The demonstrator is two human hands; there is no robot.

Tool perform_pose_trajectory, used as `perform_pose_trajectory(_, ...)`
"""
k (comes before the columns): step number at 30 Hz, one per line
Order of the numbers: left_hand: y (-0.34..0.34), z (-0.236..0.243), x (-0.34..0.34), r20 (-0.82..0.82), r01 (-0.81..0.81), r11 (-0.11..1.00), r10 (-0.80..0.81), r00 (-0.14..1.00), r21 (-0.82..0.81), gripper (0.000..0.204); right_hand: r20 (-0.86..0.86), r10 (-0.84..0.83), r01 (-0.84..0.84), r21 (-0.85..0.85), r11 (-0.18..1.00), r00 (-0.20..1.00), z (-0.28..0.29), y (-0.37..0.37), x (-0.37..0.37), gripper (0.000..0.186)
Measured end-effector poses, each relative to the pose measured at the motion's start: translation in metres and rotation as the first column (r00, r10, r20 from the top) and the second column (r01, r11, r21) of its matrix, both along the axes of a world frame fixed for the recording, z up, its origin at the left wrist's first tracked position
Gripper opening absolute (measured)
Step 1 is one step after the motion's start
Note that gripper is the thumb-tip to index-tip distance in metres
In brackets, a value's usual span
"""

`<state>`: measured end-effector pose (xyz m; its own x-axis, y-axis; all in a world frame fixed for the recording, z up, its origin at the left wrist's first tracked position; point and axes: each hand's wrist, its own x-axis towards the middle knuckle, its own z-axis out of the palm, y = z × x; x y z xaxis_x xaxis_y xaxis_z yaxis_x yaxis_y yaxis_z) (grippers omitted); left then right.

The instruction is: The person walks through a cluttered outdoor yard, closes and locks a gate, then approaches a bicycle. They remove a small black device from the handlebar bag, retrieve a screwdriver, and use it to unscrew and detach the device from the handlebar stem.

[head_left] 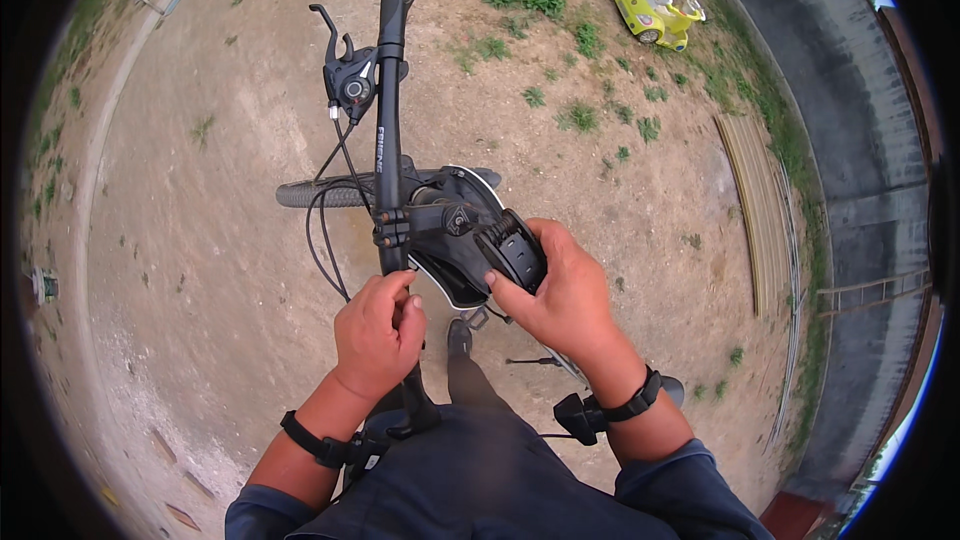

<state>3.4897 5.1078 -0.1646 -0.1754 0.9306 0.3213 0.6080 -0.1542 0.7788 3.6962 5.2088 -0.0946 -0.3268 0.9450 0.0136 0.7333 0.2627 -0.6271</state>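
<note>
In the head view, holding a rounded black device [517, 258] near the frame's centre in the right hand [568, 292], pressing its lower-left edge with the thumb, curving the fingers round its upper right. Curling the left hand's [378, 338] fingers over the bicycle handlebar [389, 130], lower left of centre; cannot tell whether pinching anything.

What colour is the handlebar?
The handlebar is black, seen best in the head view.
</note>
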Motion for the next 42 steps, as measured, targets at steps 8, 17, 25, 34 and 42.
perform_pose_trajectory(8,0.000,0.000,-0.001,0.004,0.007,1.000,-0.007,1.000,0.003,0.036,0.022,0.012,-0.014,0.052,0.999,1.000,0.003,0.000,-0.007,0.056)
perform_pose_trajectory(17,0.000,-0.003,0.000,0.012,-0.006,1.000,0.006,1.000,0.028,0.034,0.179,0.077,-0.098,0.111,0.989,0.981,0.012,0.003,-0.010,0.055)
perform_pose_trajectory(25,0.014,0.027,-0.007,0.077,0.095,0.995,-0.094,0.993,-0.008,0.034,0.326,0.298,-0.352,0.123,0.928,0.897,0.042,0.040,0.000,0.050)
perform_pose_trajectory(34,0.089,0.079,-0.012,0.203,0.345,0.908,-0.300,0.932,-0.238,0.056,0.366,0.413,-0.541,0.392,0.744,0.834,0.046,0.066,-0.010,0.029)
perform_pose_trajectory(42,0.124,0.081,-0.008,0.574,0.514,0.777,-0.248,0.780,-0.363,0.057,0.425,0.483,-0.641,0.448,0.623,0.766,0.044,0.080,-0.021,0.023)
